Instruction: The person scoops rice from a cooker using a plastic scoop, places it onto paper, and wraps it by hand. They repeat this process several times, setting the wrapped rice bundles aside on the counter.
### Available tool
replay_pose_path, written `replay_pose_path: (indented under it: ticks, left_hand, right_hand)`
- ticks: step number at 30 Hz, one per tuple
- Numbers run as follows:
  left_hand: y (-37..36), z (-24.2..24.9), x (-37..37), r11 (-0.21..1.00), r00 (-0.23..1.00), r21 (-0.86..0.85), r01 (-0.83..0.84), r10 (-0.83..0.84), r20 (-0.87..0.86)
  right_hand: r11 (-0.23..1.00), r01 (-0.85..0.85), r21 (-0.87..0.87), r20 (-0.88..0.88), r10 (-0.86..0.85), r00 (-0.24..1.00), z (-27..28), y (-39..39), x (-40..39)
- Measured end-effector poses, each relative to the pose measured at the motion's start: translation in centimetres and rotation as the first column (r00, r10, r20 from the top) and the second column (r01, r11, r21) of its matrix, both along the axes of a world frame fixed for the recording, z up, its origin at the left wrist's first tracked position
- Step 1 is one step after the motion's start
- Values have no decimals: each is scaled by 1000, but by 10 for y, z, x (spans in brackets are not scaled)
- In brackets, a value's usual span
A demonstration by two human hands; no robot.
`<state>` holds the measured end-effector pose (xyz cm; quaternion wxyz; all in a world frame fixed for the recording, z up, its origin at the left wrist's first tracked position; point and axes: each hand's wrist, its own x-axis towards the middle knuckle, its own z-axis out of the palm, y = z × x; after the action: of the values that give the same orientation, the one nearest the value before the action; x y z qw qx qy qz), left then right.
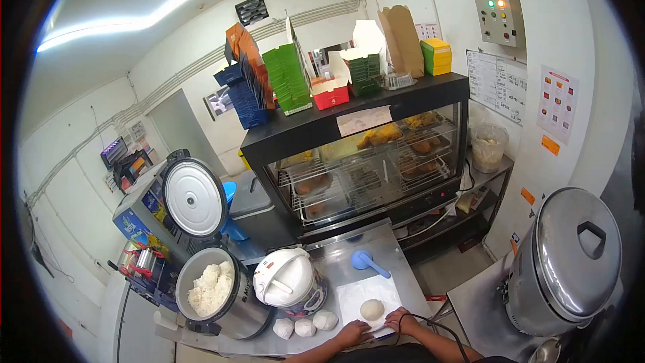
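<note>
A sheet of white wrapping paper (pixel 358 291) lies on the steel table, with a rounded mound of rice (pixel 371 309) near its close edge. My left hand (pixel 354 333) pinches the near left edge of the paper. At the near right edge, my right hand (pixel 401 322) has its fingers closed on the paper, beside the rice. Beyond the sheet rests a blue scoop (pixel 366 261), its handle angled to the right. Three white paper-wrapped bundles (pixel 305 327) sit in a row left of my hands.
An open cooker (pixel 232 302) full of rice (pixel 213 289) stands at the left, beside a white lidded rice cooker (pixel 285 279). Behind the table is a glass warming cabinet (pixel 363 175) with food trays. A large lidded steel pot (pixel 564 262) is on the right. A dark cable crosses my right wrist.
</note>
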<state>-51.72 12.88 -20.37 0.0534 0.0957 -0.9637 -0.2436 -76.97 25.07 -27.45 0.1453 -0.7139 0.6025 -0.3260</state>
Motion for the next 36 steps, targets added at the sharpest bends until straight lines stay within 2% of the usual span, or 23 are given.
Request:
replay_pose_path:
  ticks: [3, 4, 5, 7, 8, 9, 11, 12, 14, 17, 18, 21, 23, 25, 27, 29, 30, 31, 32, 33, 34, 35, 36]
  left_hand:
    - [-3, -6, -1, 995, 996, 65, -74, 71, 48]
    - [-4, -9, 0, 996, 996, 25, -84, 85, -26]
    - [-4, -12, 4, 996, 996, 30, -88, 89, -24]
    - [-4, -8, 10, 980, 982, 79, -180, 175, 67]
    - [-6, -8, 8, 981, 974, -18, -193, 194, 121]
    - [-5, -9, 9, 980, 972, -17, -200, 200, 120]
    - [-5, -10, 10, 939, 930, 4, -344, 341, 137]
    - [-6, -10, 10, 938, 930, 2, -347, 344, 132]
    - [-6, -10, 10, 912, 895, 36, -409, 394, 208]
    - [-3, 6, 6, 895, 858, 27, -446, 418, 298]
    - [-4, 10, 5, 895, 859, 25, -445, 419, 294]
    - [-7, 7, 11, 916, 905, 85, -392, 368, 214]
    - [-13, -2, 16, 926, 951, 219, -308, 290, 112]
    - [-17, -15, 19, 919, 950, 240, -311, 301, 79]
    - [-25, -27, 21, 909, 949, 273, -315, 311, 59]
    - [-26, -38, 25, 862, 906, 281, -422, 401, 131]
    - [-22, -25, 21, 845, 864, 204, -495, 455, 213]
    - [-18, -14, 20, 826, 851, 219, -520, 481, 211]
    - [-19, -18, 19, 818, 835, 187, -545, 509, 207]
    - [-22, -21, 17, 768, 789, 209, -605, 544, 286]
    - [-23, -28, 18, 804, 816, 150, -576, 553, 168]
    - [-23, -26, 20, 810, 825, 163, -564, 545, 147]
    - [-23, -34, 24, 801, 824, 196, -566, 552, 125]
  right_hand:
    - [996, 26, 83, 9, -27, 1000, -7, -5, 0]
    - [988, 52, 147, 21, -56, 998, -8, -6, 2]
    - [987, 48, 152, 23, -52, 998, -8, -5, 3]
    - [977, 55, 208, 2, -57, 998, 10, -4, 6]
    - [967, 54, 247, -58, -40, 998, 20, -3, 9]
    - [968, 47, 248, -59, -34, 998, 24, 3, 12]
    - [982, 74, 172, -44, -68, 997, 33, 6, 13]
    - [983, 72, 169, -48, -65, 997, 34, 4, 11]
    - [939, -28, 343, -79, 59, 995, 35, 4, 5]
    - [927, -56, 370, 12, 56, 998, 5, -4, -2]
    - [952, -49, 303, -35, 63, 997, 12, -3, -1]
    - [927, 37, 374, -59, -16, 998, 37, -1, 1]
    - [939, 55, 341, -98, -22, 995, 41, -3, 1]
    - [948, 69, 309, -134, -29, 991, 49, -7, 2]
    - [883, 107, 458, -95, -71, 993, 58, -6, 1]
    - [811, -3, 585, 64, -42, 997, 34, -21, -9]
    - [798, -58, 600, 158, -47, 986, 19, -22, -13]
    - [817, -65, 572, 242, -92, 966, 3, -24, -18]
    - [886, -59, 460, 235, -57, 970, 18, -20, -21]
    - [849, -10, 528, 184, -103, 977, 13, -29, -22]
    - [863, -40, 504, 228, -89, 970, 25, -29, -25]
    - [902, -55, 428, 227, -48, 973, -1, -34, -29]
    - [904, -2, 427, 187, -86, 979, 3, -34, -24]
